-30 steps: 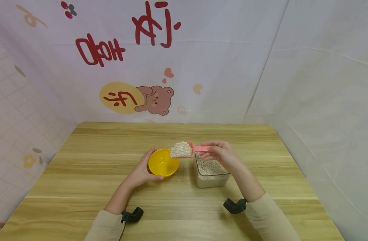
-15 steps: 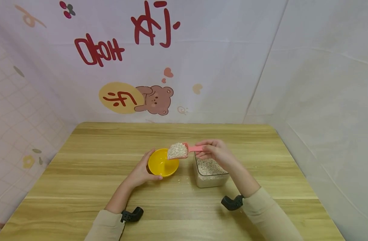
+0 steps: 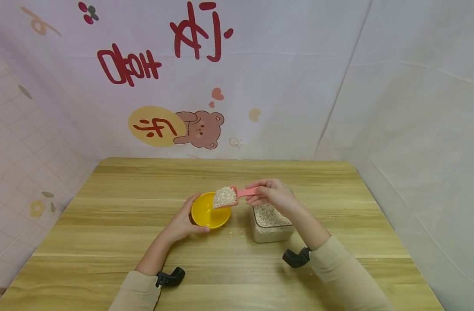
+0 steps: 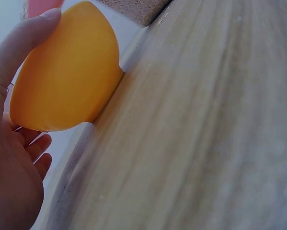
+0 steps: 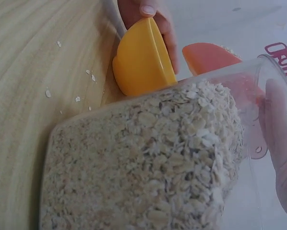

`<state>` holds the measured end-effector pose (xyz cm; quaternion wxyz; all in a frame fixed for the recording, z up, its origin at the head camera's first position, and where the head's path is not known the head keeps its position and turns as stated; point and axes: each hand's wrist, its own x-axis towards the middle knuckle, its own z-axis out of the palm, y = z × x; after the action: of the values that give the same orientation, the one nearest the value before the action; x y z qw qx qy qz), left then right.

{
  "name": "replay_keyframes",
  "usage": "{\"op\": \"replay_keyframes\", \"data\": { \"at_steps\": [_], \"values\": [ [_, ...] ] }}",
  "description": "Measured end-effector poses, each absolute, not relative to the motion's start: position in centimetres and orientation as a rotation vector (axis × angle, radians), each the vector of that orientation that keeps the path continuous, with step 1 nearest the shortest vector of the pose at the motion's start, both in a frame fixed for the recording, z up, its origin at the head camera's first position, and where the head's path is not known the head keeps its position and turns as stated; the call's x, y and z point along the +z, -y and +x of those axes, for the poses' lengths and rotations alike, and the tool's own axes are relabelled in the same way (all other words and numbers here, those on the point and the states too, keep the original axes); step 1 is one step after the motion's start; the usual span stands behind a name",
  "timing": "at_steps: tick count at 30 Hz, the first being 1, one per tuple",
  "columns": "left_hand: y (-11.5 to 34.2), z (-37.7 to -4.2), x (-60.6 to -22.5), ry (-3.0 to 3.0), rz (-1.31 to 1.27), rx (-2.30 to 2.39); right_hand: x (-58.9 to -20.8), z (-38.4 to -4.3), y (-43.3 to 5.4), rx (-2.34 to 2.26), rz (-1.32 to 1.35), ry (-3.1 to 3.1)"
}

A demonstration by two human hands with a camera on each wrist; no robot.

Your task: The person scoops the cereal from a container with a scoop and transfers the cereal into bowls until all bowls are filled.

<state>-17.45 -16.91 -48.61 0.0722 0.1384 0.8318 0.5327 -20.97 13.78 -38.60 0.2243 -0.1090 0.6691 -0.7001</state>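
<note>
A yellow bowl (image 3: 207, 218) stands on the table, held at its left side by my left hand (image 3: 182, 221), thumb along the near rim and fingers round the far side. In the left wrist view the bowl (image 4: 69, 72) rests on its foot. My right hand (image 3: 273, 196) pinches the handle of a pink scoop (image 3: 244, 192). Heaped rolled oats (image 3: 224, 197) fill the scoop, whose front end overlaps the bowl's right rim from above. Below my right hand is a clear square container (image 3: 273, 235); oats (image 5: 148, 158) fill much of it in the right wrist view.
A few loose oat flakes (image 5: 77, 99) lie on the wooden table (image 3: 221, 276) between bowl and container. Printed cloth (image 3: 283, 86) hangs behind the table and at both sides. Each wrist wears a black camera mount (image 3: 171, 277).
The right hand has moved left with the loaded scoop, from between container and bowl to over the bowl's right side. The scoop tilts slightly down at its front. The left hand and bowl stay put.
</note>
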Motion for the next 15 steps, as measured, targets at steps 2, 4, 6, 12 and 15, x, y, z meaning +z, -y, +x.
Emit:
{"op": "replay_keyframes", "data": {
  "at_steps": [2,4,6,12,15],
  "values": [
    [16.9,-17.5,-48.6,-2.493,0.415,1.607,-38.5,-21.0,-13.6,-1.903,-0.305,-1.864],
    [16.9,-17.5,-48.6,-2.485,0.411,1.611,-38.6,-21.1,-13.6,-1.882,-0.320,-1.872],
    [16.8,-17.5,-48.6,-2.478,0.411,1.615,-38.6,-21.2,-13.5,-1.865,-0.338,-1.876],
    [16.8,-17.5,-48.6,-2.459,0.419,1.639,-38.7,-21.6,-13.2,-1.807,-0.379,-1.907],
    [16.5,-16.8,-47.1,-2.450,0.424,1.638,-38.5,-21.6,-12.9,-1.760,-0.387,-1.945]
  ]
}}
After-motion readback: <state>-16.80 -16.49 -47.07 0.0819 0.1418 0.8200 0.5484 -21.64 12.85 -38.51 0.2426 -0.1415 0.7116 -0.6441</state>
